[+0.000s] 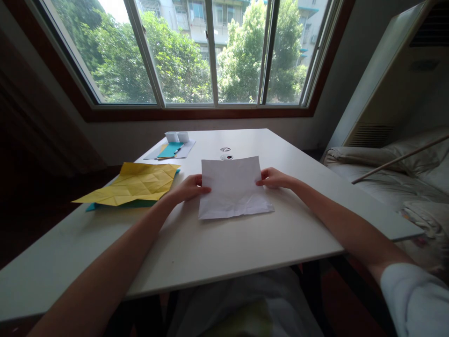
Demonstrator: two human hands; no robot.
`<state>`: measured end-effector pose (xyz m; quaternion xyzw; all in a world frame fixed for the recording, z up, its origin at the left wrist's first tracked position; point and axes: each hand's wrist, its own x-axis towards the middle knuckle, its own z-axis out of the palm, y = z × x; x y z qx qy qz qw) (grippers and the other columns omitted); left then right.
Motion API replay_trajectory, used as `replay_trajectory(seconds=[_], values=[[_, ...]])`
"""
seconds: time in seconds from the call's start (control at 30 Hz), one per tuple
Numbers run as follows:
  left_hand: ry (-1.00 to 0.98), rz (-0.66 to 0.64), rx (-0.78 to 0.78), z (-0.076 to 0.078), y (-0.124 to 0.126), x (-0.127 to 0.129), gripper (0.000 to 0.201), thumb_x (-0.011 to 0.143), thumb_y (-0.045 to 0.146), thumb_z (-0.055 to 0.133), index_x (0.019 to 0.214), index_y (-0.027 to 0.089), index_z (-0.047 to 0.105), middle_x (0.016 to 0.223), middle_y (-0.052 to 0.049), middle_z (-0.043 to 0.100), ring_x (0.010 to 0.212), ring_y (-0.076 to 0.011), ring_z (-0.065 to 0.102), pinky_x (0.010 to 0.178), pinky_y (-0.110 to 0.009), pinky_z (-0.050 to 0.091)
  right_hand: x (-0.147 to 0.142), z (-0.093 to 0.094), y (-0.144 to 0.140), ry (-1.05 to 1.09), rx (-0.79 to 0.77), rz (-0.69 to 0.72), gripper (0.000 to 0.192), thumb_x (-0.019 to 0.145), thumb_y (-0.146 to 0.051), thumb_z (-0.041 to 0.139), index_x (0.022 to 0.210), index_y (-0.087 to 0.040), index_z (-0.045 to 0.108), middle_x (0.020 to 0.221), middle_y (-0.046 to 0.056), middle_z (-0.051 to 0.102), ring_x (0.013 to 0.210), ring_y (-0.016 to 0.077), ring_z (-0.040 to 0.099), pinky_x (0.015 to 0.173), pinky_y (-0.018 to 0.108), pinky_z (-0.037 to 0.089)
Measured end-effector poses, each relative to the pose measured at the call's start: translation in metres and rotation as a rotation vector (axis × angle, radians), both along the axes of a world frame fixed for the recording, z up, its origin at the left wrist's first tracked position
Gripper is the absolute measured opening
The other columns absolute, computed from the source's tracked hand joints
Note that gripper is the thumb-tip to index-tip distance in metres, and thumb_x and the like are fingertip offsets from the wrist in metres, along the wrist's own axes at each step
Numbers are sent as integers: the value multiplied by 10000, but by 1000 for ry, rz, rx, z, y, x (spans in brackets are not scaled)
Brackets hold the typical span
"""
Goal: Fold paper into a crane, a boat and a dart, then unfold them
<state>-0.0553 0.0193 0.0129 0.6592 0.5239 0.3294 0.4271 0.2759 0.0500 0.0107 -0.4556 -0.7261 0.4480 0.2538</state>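
— Nearest the lens, what is seen?
— Two bare forearms are stretched over the white table (245, 243); a creased white paper sheet (232, 188) is pinched at its left edge by the left hand (189, 187) and at its right edge by the right hand (273, 178), fingers closed on it.
— And where is it lying?
— At the table's middle, lower edge resting on the top; a crumpled yellow sheet (135, 185) is seen well to its left

Daylight pours through the window (196, 51) beyond both hands, overexposing the sky and buildings. The white paper (233, 187) between the left hand (189, 188) and right hand (273, 178) glows backlit. Left of the left hand, the room sinks into deep shadow. Wide-angle distortion bends the edges; focus is sharp.
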Motion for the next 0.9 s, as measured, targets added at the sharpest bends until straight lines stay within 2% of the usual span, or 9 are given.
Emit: replay_trajectory(seconds=[0.13, 0.37, 0.53, 0.67, 0.77, 0.9], values=[[-17, -39, 25, -4, 4, 0, 457, 428, 303, 802, 840, 160, 666, 873, -52, 695, 844, -260, 622, 715, -341, 514, 2, 0, 1, -3, 10, -3, 308, 541, -357, 743, 745, -134, 684, 770, 36, 685, 712, 161, 608, 662, 270, 461], [66, 16, 26, -8, 7, -3, 271, 474, 320, 778, 664, 161, 668, 714, -27, 683, 707, -225, 611, 618, -307, 494, -2, 3, -2, -20, 53, 47, 331, 556, -343, 745, 812, -139, 695, 860, 51, 693, 809, 194, 619, 749, 305, 479], [110, 12, 77, -2, 1, 2, 209, 507, 318, 755, 620, 172, 657, 655, -7, 663, 634, -198, 592, 572, -284, 466, -4, 1, 0, -26, 65, 0, 303, 529, -323, 754, 756, -131, 692, 832, 44, 695, 822, 214, 623, 758, 326, 480], [157, 53, 130, 4, -3, 5, 205, 522, 327, 745, 548, 163, 625, 573, 5, 615, 572, -170, 555, 533, -267, 430, -3, 0, 2, -19, 103, 30, 295, 533, -337, 745, 748, -141, 692, 798, 16, 690, 817, 206, 620, 781, 334, 470], [142, 46, 103, 5, -3, 4, 220, 516, 325, 753, 542, 155, 614, 539, 11, 592, 536, -150, 530, 506, -255, 410, -3, 0, 2, -17, 95, 44, 294, 545, -332, 737, 760, -137, 689, 806, 18, 690, 817, 202, 618, 786, 331, 467], [62, -40, -3, 6, -5, 2, 232, 527, 314, 755, 646, 145, 647, 584, 8, 615, 524, -122, 512, 491, -234, 400, -3, -1, 2, -33, 76, 8, 274, 560, -321, 726, 745, -125, 679, 800, 33, 689, 792, 202, 617, 761, 330, 471]])
